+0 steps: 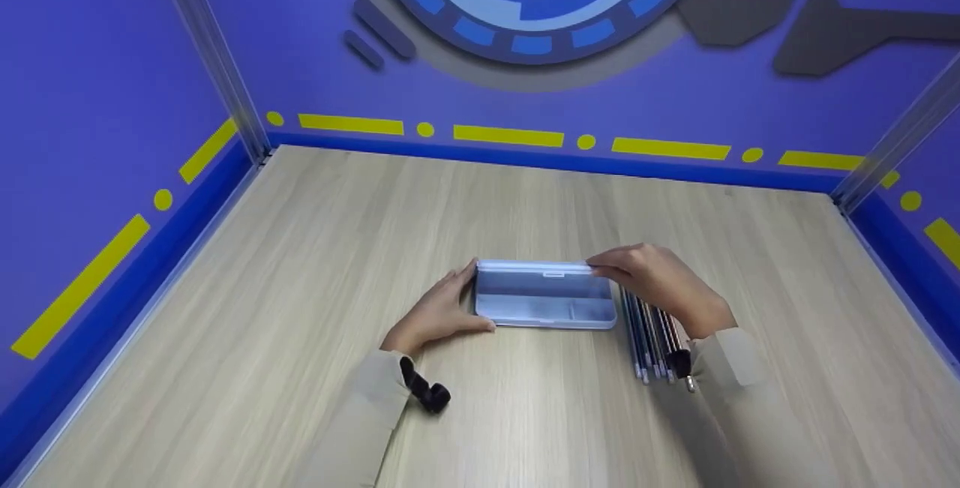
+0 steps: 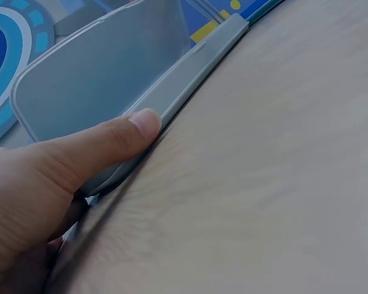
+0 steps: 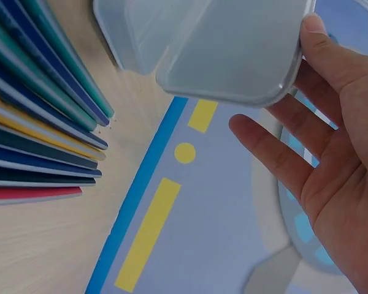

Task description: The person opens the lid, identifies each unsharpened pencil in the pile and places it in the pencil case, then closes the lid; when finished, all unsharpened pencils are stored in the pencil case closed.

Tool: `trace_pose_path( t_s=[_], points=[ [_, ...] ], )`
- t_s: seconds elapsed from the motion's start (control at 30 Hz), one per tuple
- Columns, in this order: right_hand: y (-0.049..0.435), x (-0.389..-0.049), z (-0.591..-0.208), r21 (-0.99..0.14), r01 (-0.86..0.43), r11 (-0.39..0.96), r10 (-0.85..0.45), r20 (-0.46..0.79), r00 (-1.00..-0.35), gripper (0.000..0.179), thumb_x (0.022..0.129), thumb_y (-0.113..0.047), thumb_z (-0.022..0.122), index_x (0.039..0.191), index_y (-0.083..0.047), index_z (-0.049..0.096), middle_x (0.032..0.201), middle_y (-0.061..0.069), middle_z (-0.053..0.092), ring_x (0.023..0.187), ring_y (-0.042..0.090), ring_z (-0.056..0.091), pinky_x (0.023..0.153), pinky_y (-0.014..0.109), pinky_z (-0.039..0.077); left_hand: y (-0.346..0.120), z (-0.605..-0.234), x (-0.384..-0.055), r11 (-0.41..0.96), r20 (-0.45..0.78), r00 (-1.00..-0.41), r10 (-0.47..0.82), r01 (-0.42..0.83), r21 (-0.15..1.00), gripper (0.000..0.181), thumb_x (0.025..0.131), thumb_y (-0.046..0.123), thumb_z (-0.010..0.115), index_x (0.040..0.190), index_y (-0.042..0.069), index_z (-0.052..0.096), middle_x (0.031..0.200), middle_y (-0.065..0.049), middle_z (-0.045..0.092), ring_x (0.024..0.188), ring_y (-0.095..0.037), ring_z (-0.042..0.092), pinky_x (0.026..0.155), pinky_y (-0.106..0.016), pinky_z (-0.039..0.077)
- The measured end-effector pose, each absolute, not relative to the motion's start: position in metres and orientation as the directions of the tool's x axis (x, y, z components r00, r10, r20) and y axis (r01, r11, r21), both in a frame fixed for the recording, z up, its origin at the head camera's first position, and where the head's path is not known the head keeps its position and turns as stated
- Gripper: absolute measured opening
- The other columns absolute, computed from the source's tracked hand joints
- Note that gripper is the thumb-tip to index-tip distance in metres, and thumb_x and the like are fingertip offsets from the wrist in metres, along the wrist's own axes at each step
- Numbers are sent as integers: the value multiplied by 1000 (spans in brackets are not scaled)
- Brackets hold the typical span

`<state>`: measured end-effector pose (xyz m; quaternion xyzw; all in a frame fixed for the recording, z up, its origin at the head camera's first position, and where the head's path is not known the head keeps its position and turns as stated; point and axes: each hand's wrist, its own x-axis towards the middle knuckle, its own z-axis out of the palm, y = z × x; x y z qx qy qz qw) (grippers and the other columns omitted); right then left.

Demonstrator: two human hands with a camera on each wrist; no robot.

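Note:
A translucent plastic pencil case (image 1: pixel 544 308) lies on the table with its hinged lid (image 3: pixel 233 55) raised. Nothing is visible inside. My left hand (image 1: pixel 435 314) holds the case's left end, the thumb (image 2: pixel 148 124) against its front wall and the fingers at the far side, partly hidden. At the lid's upper right corner, my right hand (image 1: pixel 664 285) pinches the edge between thumb and fingers; other fingers are spread in the right wrist view. A row of pencils (image 1: pixel 643 342) lies just right of the case, partly under the right hand and forearm.
The pale wooden table (image 1: pixel 360 211) spreads around the case. Blue panels with yellow marks (image 1: pixel 510 135) wall its back and both sides. A black wrist mount (image 1: pixel 431 396) sticks out from the left sleeve near the tabletop.

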<state>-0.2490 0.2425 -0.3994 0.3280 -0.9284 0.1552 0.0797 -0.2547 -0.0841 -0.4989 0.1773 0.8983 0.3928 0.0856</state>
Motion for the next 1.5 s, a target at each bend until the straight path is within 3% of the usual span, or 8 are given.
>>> trace_pose_path(
  t_s=[0.3, 0.57, 0.8, 0.93, 1.03, 1.17, 1.33, 1.5],
  points=[
    [250, -250, -399, -315, -571, 758, -517, 243, -821, 19, 91, -10, 65, 106, -8, 75, 101, 7, 75, 93, 21, 71, 79, 36, 58, -87, -500, -254, 586, -7, -903, 431, 274, 763, 113, 67, 43, 85, 155, 19, 19, 155, -17, 31, 143, -45, 19, 116, -57, 20],
    [247, -256, -404, -405, -516, 755, -430, 290, -855, 16, 92, -15, 63, 99, -6, 75, 95, 8, 75, 88, 22, 71, 78, 39, 58, -89, -500, -259, 575, 35, -893, 449, 319, 754, 114, 67, 43, 86, 155, 19, 18, 155, -14, 32, 143, -46, 20, 116, -55, 22],
    [242, -262, -411, -557, -358, 750, -224, 296, -929, 29, 94, -27, 61, 105, -3, 74, 100, 13, 74, 91, 27, 70, 82, 45, 56, -89, -499, -259, 564, 37, -894, 446, 313, 764, 114, 66, 42, 87, 155, 20, 19, 155, -13, 30, 143, -47, 18, 117, -55, 19],
    [243, -264, -414, -680, -248, 690, -103, 246, -964, 47, 97, -41, 52, 111, -1, 71, 107, 16, 72, 96, 30, 68, 86, 43, 56, -88, -499, -259, 575, 29, -899, 437, 304, 760, 113, 65, 42, 87, 155, 20, 20, 155, -14, 31, 143, -47, 19, 116, -56, 20],
    [245, -267, -416, -808, -166, 566, -55, 164, -985, 62, 99, -50, 42, 120, 3, 65, 122, 19, 65, 114, 31, 62, 95, 38, 52, -87, -498, -259, 584, 15, -901, 434, 294, 757, 113, 66, 42, 86, 155, 19, 21, 155, -15, 32, 143, -46, 21, 115, -58, 22],
    [249, -270, -419, -925, -94, 367, -89, 66, -994, 73, 101, -55, 28, 136, 5, 50, 145, 19, 47, 138, 28, 42, 110, 35, 37, -87, -497, -259, 584, 3, -902, 431, 281, 762, 114, 66, 43, 86, 155, 19, 19, 155, -15, 30, 143, -47, 19, 115, -58, 22],
    [252, -275, -425, -970, -40, 239, -157, 2, -988, 74, 101, -56, 15, 149, -2, 32, 157, 10, 29, 146, 24, 25, 119, 37, 23, -87, -497, -258, 575, 10, -903, 429, 281, 768, 115, 66, 43, 86, 155, 18, 18, 155, -18, 29, 142, -46, 21, 115, -57, 22],
    [249, -281, -431, -969, -6, 247, -204, -46, -978, 75, 99, -61, 12, 154, -11, 18, 162, 5, 14, 149, 26, 12, 120, 45, 19, -88, -498, -258, 574, 15, -902, 431, 287, 767, 114, 66, 43, 86, 155, 20, 18, 155, -16, 29, 142, -43, 24, 116, -54, 23]
  ],
)
